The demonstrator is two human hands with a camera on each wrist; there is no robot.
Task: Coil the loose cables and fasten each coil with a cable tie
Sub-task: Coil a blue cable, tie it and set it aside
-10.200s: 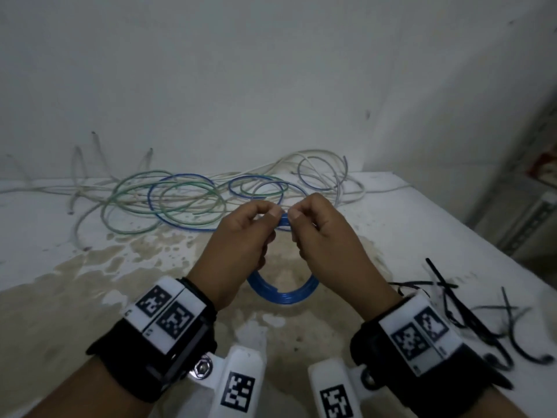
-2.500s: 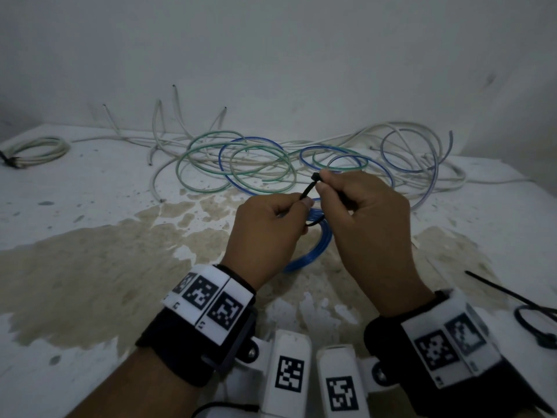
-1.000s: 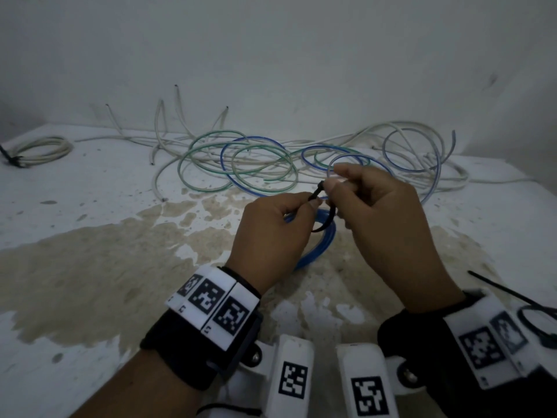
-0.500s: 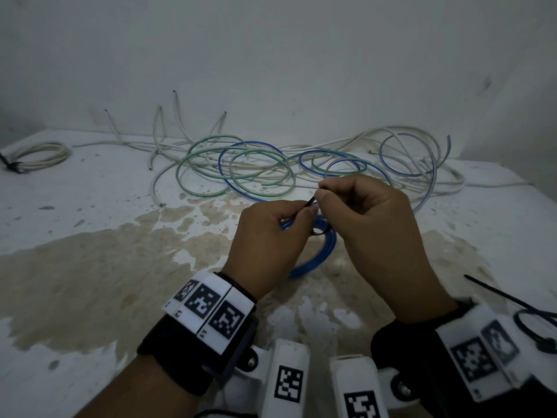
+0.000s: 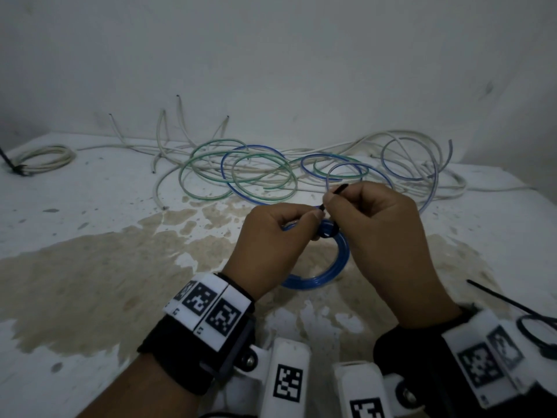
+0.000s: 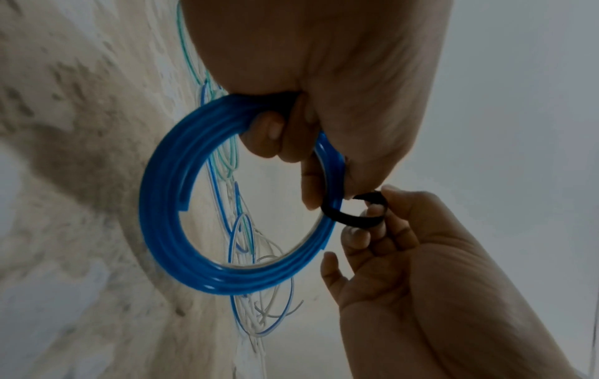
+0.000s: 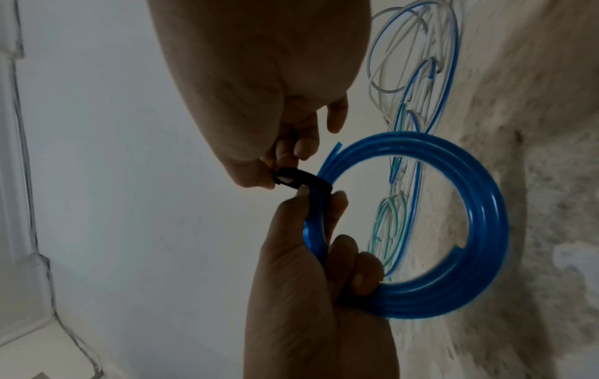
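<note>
A coil of blue cable (image 5: 330, 274) hangs above the stained table, and my left hand (image 5: 307, 217) grips its top with curled fingers. A black cable tie (image 5: 327, 233) is looped round the coil beside that grip. My right hand (image 5: 330, 203) pinches the tie's tail, whose end (image 5: 340, 188) sticks up past the fingers. In the left wrist view the tie (image 6: 353, 219) forms a small loop from the coil (image 6: 168, 230) to my right hand (image 6: 377, 212). In the right wrist view my right hand (image 7: 278, 166) pinches the tie (image 7: 301, 178) and my left hand (image 7: 321, 207) holds the coil (image 7: 486, 218).
Loose green, blue and white cables (image 5: 259, 173) lie tangled along the back of the white table (image 5: 90, 267), against the wall. A tied white coil (image 5: 45, 156) sits at the far left. Spare black cable ties (image 5: 536, 330) lie at the right edge.
Ten seconds ago the coil had no tie. Over the last second my right hand has drawn the tail through, the tie's loop has shrunk, and the tail end now shows above my fingers.
</note>
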